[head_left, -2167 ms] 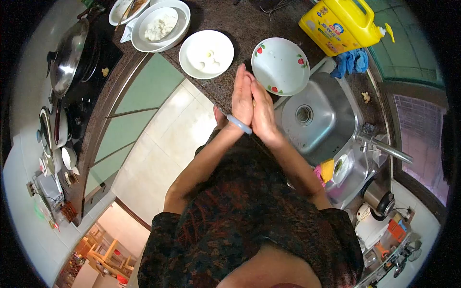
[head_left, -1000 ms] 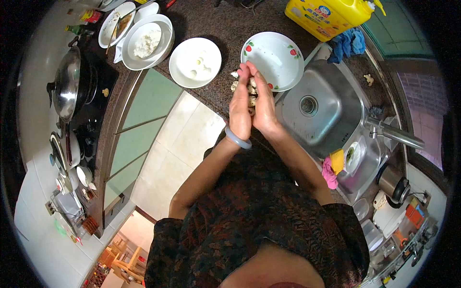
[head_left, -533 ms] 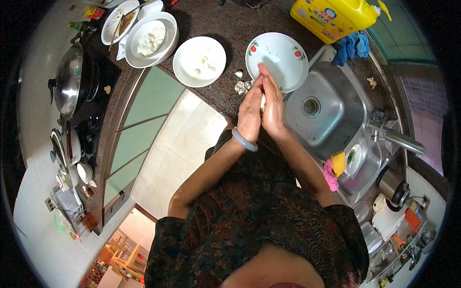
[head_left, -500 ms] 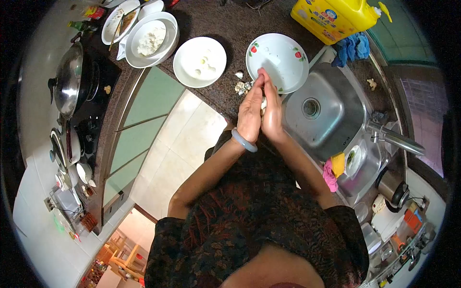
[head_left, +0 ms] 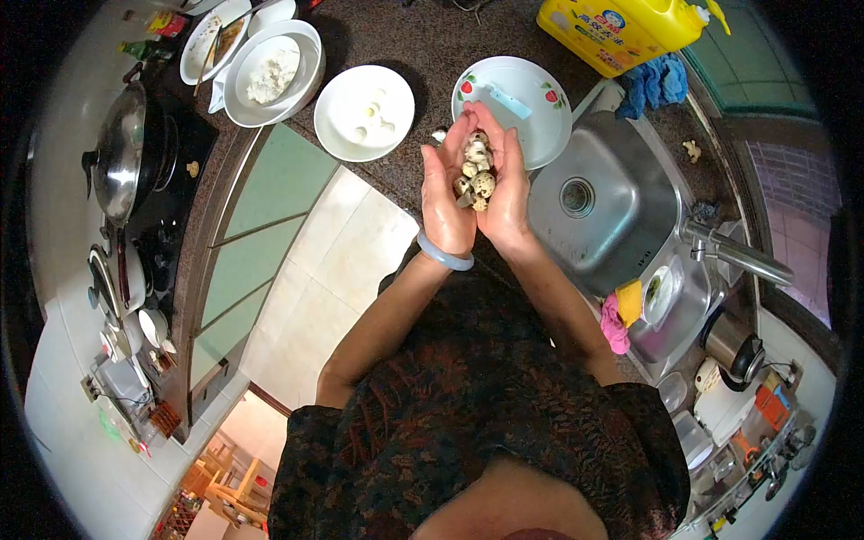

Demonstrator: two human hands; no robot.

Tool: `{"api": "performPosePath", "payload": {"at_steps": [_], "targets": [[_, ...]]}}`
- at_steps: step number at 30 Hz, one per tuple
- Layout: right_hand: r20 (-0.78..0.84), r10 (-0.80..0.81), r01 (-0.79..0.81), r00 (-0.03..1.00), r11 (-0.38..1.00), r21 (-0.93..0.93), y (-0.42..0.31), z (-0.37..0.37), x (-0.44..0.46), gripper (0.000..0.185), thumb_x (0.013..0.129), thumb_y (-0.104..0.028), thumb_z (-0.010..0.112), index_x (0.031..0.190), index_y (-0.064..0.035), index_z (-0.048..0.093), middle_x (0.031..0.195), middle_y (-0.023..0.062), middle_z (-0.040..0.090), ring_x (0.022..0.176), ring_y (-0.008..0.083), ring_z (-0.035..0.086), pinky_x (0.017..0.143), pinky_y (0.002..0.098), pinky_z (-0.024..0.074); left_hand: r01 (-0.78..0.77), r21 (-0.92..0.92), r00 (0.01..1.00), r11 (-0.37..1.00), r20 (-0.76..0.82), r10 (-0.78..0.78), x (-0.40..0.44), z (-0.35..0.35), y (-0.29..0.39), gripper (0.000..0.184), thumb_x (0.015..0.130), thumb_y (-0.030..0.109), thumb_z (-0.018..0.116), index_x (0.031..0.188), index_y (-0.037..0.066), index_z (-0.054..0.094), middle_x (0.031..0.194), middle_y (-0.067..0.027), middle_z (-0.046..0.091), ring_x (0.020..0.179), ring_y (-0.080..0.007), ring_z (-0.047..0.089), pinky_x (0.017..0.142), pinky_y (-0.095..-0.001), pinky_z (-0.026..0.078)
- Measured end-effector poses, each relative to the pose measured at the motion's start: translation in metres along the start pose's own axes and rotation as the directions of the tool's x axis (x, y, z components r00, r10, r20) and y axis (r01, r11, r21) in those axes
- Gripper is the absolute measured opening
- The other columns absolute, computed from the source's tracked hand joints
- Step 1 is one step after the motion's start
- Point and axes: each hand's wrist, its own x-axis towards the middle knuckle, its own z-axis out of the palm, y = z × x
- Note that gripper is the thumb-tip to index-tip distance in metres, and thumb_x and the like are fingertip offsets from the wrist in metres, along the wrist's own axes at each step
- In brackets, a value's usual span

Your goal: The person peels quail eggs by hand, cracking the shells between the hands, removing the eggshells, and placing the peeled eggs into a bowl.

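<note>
Side by side and cupped, my left hand [head_left: 447, 200] and my right hand [head_left: 508, 193] cradle several speckled quail eggs [head_left: 477, 171], some with cracked shells. A pale bangle [head_left: 445, 254] circles my left wrist. Just beyond my fingertips is a white bowl with strawberry patterns [head_left: 531, 117], holding a little liquid. To its left a white bowl [head_left: 346, 126] contains several small pale round pieces. A bit of shell [head_left: 439, 134] lies on the counter beside my left fingers.
Nested bowls [head_left: 236, 94] with white food stand at the back left, near a lidded wok [head_left: 123, 153]. A yellow jug [head_left: 621, 31] and blue cloth [head_left: 652, 84] are at the back right. The steel sink [head_left: 607, 211] and faucet [head_left: 747, 256] lie right.
My hands, pressed together half a second ago, have opened into a cup, showing the eggs between them. The shell bits on the counter are now mostly behind my left hand.
</note>
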Motion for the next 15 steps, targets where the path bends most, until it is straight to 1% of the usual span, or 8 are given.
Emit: {"api": "performPosePath", "payload": {"at_steps": [2,8,11,14,15], "targets": [[0.011,-0.010,0.010,1.000,1.000,0.002,-0.001,0.002,-0.001,0.062,0.108,-0.042,0.017,0.146,0.0017,0.040,0.149,0.0145,0.042,0.139,0.0244,0.037,0.118,0.0366,0.0251,-0.013,0.000,1.000,1.000,0.004,0.013,-0.002,0.003,0.005,0.079,0.103,0.060,0.021,0.150,-0.002,0.032,0.154,-0.0187,0.037,0.141,-0.0294,0.038,0.118,-0.0403,0.028],[0.046,-0.017,0.017,0.999,1.000,-0.005,-0.003,0.007,-0.003,0.064,0.108,-0.044,0.016,0.146,0.0020,0.039,0.149,0.0140,0.042,0.139,0.0239,0.037,0.118,0.0361,0.0242,-0.044,-0.014,0.998,0.999,-0.034,0.044,-0.002,0.005,0.008,0.081,0.102,0.062,0.020,0.150,-0.003,0.032,0.152,-0.0182,0.039,0.140,-0.0296,0.039,0.118,-0.0406,0.028],[0.038,-0.009,0.009,0.999,1.000,0.008,-0.004,0.012,-0.004,0.064,0.108,-0.044,0.016,0.147,0.0022,0.038,0.149,0.0142,0.041,0.139,0.0239,0.037,0.118,0.0362,0.0248,-0.039,-0.060,0.998,0.997,-0.054,0.036,-0.001,0.006,0.010,0.082,0.102,0.063,0.020,0.150,-0.003,0.031,0.152,-0.0184,0.039,0.140,-0.0294,0.039,0.118,-0.0404,0.028],[0.054,-0.006,0.006,0.999,1.000,-0.006,-0.003,0.011,-0.007,0.064,0.108,-0.044,0.018,0.147,0.0021,0.037,0.150,0.0145,0.041,0.139,0.0242,0.037,0.118,0.0357,0.0255,-0.024,-0.049,0.998,0.999,-0.054,0.021,-0.001,0.007,0.015,0.084,0.102,0.063,0.019,0.150,-0.004,0.031,0.153,-0.0189,0.038,0.140,-0.0296,0.038,0.118,-0.0402,0.027],[0.056,0.008,-0.003,0.998,0.997,-0.075,-0.002,0.013,-0.010,0.064,0.108,-0.044,0.018,0.148,0.0019,0.036,0.150,0.0150,0.040,0.139,0.0248,0.037,0.118,0.0357,0.0253,-0.024,-0.049,0.998,0.998,-0.055,0.022,-0.001,0.005,0.015,0.084,0.102,0.063,0.019,0.150,-0.004,0.031,0.153,-0.0189,0.038,0.140,-0.0296,0.038,0.118,-0.0402,0.027]]}}
